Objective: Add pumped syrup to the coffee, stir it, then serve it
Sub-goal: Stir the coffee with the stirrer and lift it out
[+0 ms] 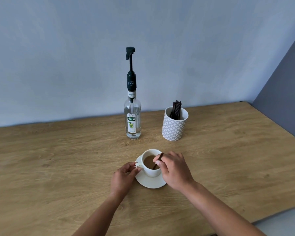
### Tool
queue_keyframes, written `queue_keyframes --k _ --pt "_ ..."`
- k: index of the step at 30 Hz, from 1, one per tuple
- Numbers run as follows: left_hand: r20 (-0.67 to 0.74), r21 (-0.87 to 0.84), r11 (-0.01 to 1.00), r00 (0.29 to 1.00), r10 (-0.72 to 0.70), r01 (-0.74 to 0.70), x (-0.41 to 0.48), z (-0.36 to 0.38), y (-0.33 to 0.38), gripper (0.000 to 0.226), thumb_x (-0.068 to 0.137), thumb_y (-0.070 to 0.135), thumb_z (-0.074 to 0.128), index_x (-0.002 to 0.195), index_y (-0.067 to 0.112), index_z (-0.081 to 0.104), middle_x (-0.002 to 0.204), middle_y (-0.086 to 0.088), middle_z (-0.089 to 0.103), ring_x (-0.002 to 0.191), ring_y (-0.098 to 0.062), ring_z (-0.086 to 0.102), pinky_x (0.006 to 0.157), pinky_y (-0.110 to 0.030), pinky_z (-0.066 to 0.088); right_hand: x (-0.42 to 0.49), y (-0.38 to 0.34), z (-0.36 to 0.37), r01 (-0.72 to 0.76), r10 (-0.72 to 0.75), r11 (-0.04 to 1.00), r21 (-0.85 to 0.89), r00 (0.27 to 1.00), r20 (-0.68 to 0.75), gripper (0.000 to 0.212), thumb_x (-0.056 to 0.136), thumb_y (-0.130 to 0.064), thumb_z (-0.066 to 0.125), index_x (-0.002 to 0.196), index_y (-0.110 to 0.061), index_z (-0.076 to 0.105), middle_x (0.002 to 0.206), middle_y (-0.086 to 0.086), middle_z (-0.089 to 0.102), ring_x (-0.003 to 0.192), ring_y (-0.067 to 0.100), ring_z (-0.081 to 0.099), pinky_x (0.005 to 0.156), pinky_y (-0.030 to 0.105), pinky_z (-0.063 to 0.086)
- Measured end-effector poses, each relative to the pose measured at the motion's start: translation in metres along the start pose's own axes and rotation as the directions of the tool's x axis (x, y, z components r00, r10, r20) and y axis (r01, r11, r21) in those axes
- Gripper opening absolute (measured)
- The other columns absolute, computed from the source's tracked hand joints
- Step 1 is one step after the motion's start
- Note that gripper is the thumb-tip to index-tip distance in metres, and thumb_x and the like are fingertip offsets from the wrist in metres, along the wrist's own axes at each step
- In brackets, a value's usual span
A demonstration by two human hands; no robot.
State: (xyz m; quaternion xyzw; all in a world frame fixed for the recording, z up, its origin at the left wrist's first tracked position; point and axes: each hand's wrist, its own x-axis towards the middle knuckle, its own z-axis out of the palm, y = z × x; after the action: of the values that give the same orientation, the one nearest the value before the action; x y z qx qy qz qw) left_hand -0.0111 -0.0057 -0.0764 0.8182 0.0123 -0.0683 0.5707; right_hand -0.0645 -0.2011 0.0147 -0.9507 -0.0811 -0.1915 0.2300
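Observation:
A white cup [152,172] of milky coffee stands on a white saucer [149,182] in the middle of the wooden table [58,159]. My left hand [123,178] pinches the cup's handle on its left side. My right hand [174,169] holds a dark stir stick [157,160] whose lower end dips into the coffee. Behind the cup stands a clear syrup bottle [132,120] with a black pump on top, upright and untouched.
A white patterned pot [174,126] holding several dark stir sticks stands to the right of the bottle. A grey wall runs along the table's back edge. The table's right edge slants down toward the front right.

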Motion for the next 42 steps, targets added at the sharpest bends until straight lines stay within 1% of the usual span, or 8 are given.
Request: queue_keyframes --k 7,12,16,21,27,31,35,42 --pt "0.006 0.006 1.000 1.000 -0.002 0.002 0.000 0.000 0.000 0.011 0.078 0.047 0.077 0.087 0.050 0.073 0.085 0.030 0.075 0.080 0.014 0.066 0.069 -0.022 0.047 0.001 0.001 0.005 -0.042 0.042 0.999 -0.017 0.999 0.014 0.017 0.087 -0.016 0.065 0.097 -0.028 0.073 0.088 -0.015 0.072 0.087 0.009 0.058 0.079 0.031 0.039" --pt "-0.005 0.013 1.000 1.000 -0.004 0.004 0.000 0.000 -0.001 0.016 0.075 0.053 0.076 0.087 0.060 0.069 0.086 0.034 0.074 0.082 0.017 0.065 0.068 -0.018 0.045 0.001 0.002 -0.002 -0.042 0.039 0.991 -0.124 0.999 -0.022 0.013 0.084 -0.011 0.064 0.089 -0.023 0.068 0.083 -0.014 0.072 0.081 0.017 0.060 0.072 0.037 0.039" --pt "-0.009 0.015 1.000 1.000 0.001 0.000 0.001 0.001 -0.002 0.020 0.073 0.057 0.075 0.090 0.063 0.067 0.085 0.036 0.073 0.083 0.018 0.065 0.068 -0.018 0.044 0.000 -0.002 -0.003 -0.057 0.057 0.998 -0.027 0.998 -0.002 0.016 0.090 -0.020 0.051 0.092 -0.024 0.066 0.087 -0.014 0.070 0.084 0.015 0.057 0.078 0.037 0.039" --pt "0.008 -0.019 1.000 1.000 0.007 -0.007 0.002 0.001 -0.004 0.019 0.075 0.050 0.078 0.090 0.058 0.070 0.086 0.029 0.076 0.081 0.013 0.067 0.072 -0.023 0.049 0.002 -0.001 0.003 -0.092 0.092 0.996 0.009 0.995 0.027 0.018 0.092 -0.021 0.057 0.100 -0.031 0.070 0.090 -0.017 0.071 0.088 0.009 0.055 0.084 0.031 0.036" --pt "0.016 -0.039 0.999 1.000 0.002 -0.001 0.002 0.001 -0.006 0.019 0.077 0.046 0.079 0.090 0.056 0.071 0.087 0.027 0.076 0.081 0.013 0.067 0.073 -0.024 0.050 -0.002 0.002 -0.002 -0.035 0.035 0.992 -0.120 0.999 -0.006 0.014 0.084 -0.013 0.065 0.090 -0.025 0.069 0.081 -0.015 0.072 0.079 0.015 0.059 0.071 0.035 0.038" --pt "0.017 -0.047 0.999 1.000 0.003 -0.002 0.003 0.002 -0.006 0.018 0.077 0.044 0.080 0.090 0.055 0.072 0.087 0.026 0.077 0.082 0.012 0.068 0.074 -0.026 0.051 -0.001 -0.002 -0.002 -0.030 0.031 0.998 -0.055 0.999 0.012 0.014 0.090 -0.022 0.052 0.091 -0.026 0.066 0.083 -0.014 0.070 0.081 0.013 0.056 0.075 0.034 0.038" --pt "0.019 -0.036 0.999 1.000 -0.005 0.006 0.004 0.001 -0.005 0.018 0.077 0.044 0.080 0.089 0.055 0.071 0.087 0.027 0.077 0.081 0.012 0.068 0.078 -0.029 0.054 0.000 -0.005 0.000 -0.017 0.017 1.000 0.000 1.000 0.018 0.014 0.090 -0.023 0.057 0.095 -0.028 0.069 0.081 -0.013 0.070 0.083 0.012 0.057 0.076 0.030 0.035" --pt "-0.007 -0.001 1.000 1.000 -0.005 0.005 0.004 0.002 -0.003 0.013 0.077 0.043 0.080 0.085 0.050 0.073 0.084 0.030 0.075 0.079 0.014 0.066 0.071 -0.024 0.048 -0.002 -0.001 -0.004 -0.020 0.021 0.987 -0.158 1.000 0.003 0.014 0.082 -0.013 0.068 0.090 -0.024 0.069 0.078 -0.012 0.071 0.078 0.017 0.060 0.070 0.037 0.042"
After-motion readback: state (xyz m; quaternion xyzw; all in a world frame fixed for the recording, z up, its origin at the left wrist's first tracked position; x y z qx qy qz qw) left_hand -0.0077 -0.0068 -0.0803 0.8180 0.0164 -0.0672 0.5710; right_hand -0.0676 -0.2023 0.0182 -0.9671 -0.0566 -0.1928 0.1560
